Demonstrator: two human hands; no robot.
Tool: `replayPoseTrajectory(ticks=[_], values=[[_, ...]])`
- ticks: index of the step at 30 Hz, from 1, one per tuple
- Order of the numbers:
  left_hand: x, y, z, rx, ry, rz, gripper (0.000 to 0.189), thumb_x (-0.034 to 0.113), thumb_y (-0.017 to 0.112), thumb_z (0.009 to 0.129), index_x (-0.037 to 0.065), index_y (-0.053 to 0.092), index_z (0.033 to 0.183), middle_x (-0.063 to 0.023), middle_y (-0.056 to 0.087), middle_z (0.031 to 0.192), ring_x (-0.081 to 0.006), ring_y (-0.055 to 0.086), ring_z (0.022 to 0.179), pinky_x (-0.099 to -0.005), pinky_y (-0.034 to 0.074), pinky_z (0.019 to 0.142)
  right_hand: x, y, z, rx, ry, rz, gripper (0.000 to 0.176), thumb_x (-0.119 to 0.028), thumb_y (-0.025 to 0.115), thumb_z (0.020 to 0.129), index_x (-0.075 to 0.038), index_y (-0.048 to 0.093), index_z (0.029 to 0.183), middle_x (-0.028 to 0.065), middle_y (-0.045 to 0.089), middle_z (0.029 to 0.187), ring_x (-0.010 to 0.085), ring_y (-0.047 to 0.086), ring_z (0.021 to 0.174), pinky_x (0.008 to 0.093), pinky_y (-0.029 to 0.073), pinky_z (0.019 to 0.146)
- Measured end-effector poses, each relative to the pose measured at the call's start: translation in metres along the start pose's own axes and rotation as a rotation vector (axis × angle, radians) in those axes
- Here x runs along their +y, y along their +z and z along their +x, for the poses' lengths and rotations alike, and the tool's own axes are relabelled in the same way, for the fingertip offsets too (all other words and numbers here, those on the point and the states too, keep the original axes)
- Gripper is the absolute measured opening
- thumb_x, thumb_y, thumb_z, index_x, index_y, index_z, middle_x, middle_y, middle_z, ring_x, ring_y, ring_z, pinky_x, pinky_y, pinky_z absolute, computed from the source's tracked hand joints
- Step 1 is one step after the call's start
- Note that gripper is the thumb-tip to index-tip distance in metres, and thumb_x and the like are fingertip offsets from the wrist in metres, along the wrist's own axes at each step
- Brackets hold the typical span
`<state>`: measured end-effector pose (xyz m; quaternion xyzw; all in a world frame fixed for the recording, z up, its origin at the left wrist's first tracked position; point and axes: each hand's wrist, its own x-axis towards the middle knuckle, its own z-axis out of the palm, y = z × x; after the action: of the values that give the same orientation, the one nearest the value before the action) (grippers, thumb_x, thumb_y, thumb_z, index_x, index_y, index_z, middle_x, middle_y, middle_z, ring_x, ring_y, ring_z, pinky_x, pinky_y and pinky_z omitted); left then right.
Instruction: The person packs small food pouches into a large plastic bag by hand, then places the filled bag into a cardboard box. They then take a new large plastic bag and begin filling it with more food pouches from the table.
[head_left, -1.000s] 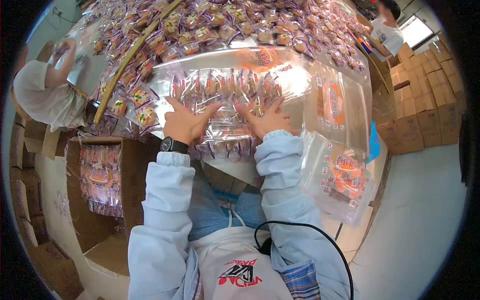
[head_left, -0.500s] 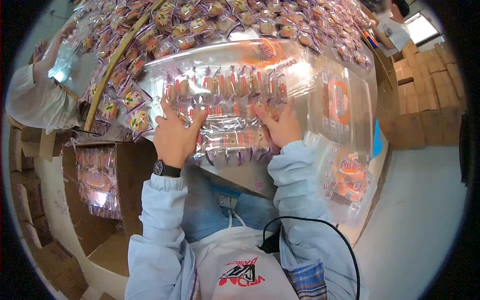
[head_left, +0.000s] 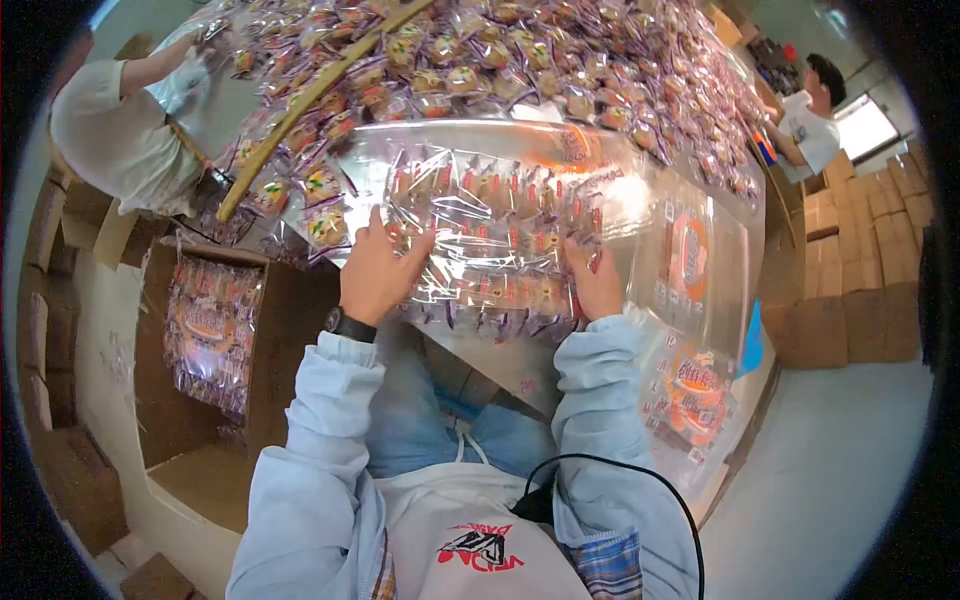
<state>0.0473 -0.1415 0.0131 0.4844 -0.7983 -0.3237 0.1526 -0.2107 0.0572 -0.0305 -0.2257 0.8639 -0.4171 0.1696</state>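
A clear plastic bag (head_left: 490, 240) filled with rows of small wrapped cakes lies on the table in front of me. At its left edge is my left hand (head_left: 383, 262), thumb and forefinger spread over the film, a dark watch on the wrist. My right hand (head_left: 597, 280) grips the bag's right edge, its fingers curled partly out of sight around the plastic. Flat printed bags (head_left: 690, 255) lie to the right of the filled one, with another stack (head_left: 692, 392) nearer to me.
Many wrapped cakes (head_left: 460, 75) cover the table's far side behind a wooden strip (head_left: 300, 110). An open carton (head_left: 205, 485) holding a packed bag stands at lower left. People are at far left and far right; stacked boxes (head_left: 860, 250) stand at right.
The view has shifted, so most things appear lower and farther right. My right hand's fingers, spread on the bag before, are now curled at its right edge.
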Motion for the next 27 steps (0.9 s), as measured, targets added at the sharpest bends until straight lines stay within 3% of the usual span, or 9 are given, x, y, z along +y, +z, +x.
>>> replayPoseTrajectory(ticks=[7,8,10,11,12,14,19,22,27], values=[[-0.028,0.005,-0.005,0.054,0.132,-0.266,0.091,0.054,0.073,0.089,-0.012,0.045,0.144,-0.0228,0.075,0.093,-0.037,0.075,0.091,-0.0438,0.057,0.084,0.022,-0.011,0.039,-0.025,-0.051,0.027,0.07,-0.055,0.07,0.092,0.007,0.063,0.126,0.0207,0.072,0.119,0.0305,0.069,0.105,0.0421,0.052,0.091],[-0.021,0.004,-0.011,0.131,0.173,-0.292,0.091,0.054,0.075,0.087,-0.011,0.045,0.144,-0.0247,0.074,0.103,-0.0369,0.073,0.101,-0.0441,0.056,0.09,-0.005,-0.025,0.016,0.079,-0.066,-0.103,0.066,-0.051,0.071,0.092,0.006,0.064,0.125,0.0191,0.072,0.118,0.0284,0.07,0.102,0.0416,0.053,0.089],[0.005,-0.018,-0.03,0.175,0.198,-0.554,0.09,0.055,0.076,0.088,-0.007,0.045,0.146,-0.0278,0.067,0.127,-0.0369,0.065,0.122,-0.0442,0.049,0.104,-0.006,-0.031,0.007,0.175,-0.258,0.459,0.055,-0.042,0.064,0.096,0.003,0.064,0.128,0.0158,0.071,0.118,0.0287,0.069,0.103,0.0424,0.054,0.089],[0.008,-0.015,-0.033,0.356,0.265,-0.682,0.078,0.05,0.076,0.089,-0.005,0.05,0.139,-0.0234,0.07,0.118,-0.0368,0.068,0.111,-0.0431,0.054,0.092,-0.032,-0.05,-0.018,0.152,-0.316,0.683,0.05,-0.038,0.06,0.099,0.001,0.063,0.129,0.0145,0.069,0.12,0.0289,0.067,0.106,0.0426,0.054,0.091],[0.007,-0.025,-0.04,0.244,0.236,-0.858,0.067,0.045,0.063,0.1,0.004,0.044,0.15,-0.0235,0.052,0.147,-0.0335,0.047,0.141,-0.0467,0.037,0.114,-0.052,-0.064,-0.039,0.101,-0.364,0.884,0.045,-0.034,0.055,0.102,-0.001,0.063,0.131,0.0132,0.067,0.122,0.029,0.066,0.11,0.0428,0.055,0.092],[0.003,-0.035,-0.043,0.274,0.217,-1.204,0.062,0.04,0.057,0.104,0.008,0.039,0.154,-0.0199,0.05,0.149,-0.0319,0.046,0.141,-0.0512,0.036,0.115,-0.078,-0.09,-0.075,-0.021,-0.417,1.093,0.042,-0.03,0.051,0.104,-0.003,0.061,0.134,0.012,0.065,0.126,0.0295,0.064,0.114,0.0434,0.055,0.095],[-0.032,-0.021,-0.082,-0.17,-0.166,-1.854,0.066,0.027,0.057,0.104,0.007,0.027,0.16,-0.0138,0.037,0.16,-0.0251,0.038,0.147,-0.0417,0.028,0.121,-0.046,-0.1,-0.124,-0.324,-0.216,1.013,0.048,-0.033,0.054,0.102,-0.005,0.055,0.141,0.0121,0.061,0.134,0.0308,0.061,0.12,0.0456,0.052,0.099],[-0.065,0.002,-0.121,-0.224,-0.245,-1.667,0.085,0.008,0.069,0.095,0.006,0.02,0.164,-0.0101,0.031,0.166,-0.02,0.032,0.151,-0.0355,0.024,0.125,-0.017,-0.087,-0.149,-0.458,-0.014,0.941,0.054,-0.034,0.056,0.1,-0.006,0.051,0.145,0.0123,0.058,0.139,0.0316,0.059,0.123,0.0468,0.051,0.102],[-0.113,-0.045,-0.177,-0.301,0.098,-1.626,0.097,0.006,0.076,0.087,0.007,0.019,0.165,-0.0075,0.035,0.164,-0.0201,0.035,0.149,-0.0358,0.026,0.123,-0.006,-0.071,-0.161,-0.58,0.219,0.845,0.063,-0.037,0.059,0.098,-0.008,0.045,0.152,0.0125,0.054,0.147,0.033,0.056,0.129,0.049,0.048,0.107]])
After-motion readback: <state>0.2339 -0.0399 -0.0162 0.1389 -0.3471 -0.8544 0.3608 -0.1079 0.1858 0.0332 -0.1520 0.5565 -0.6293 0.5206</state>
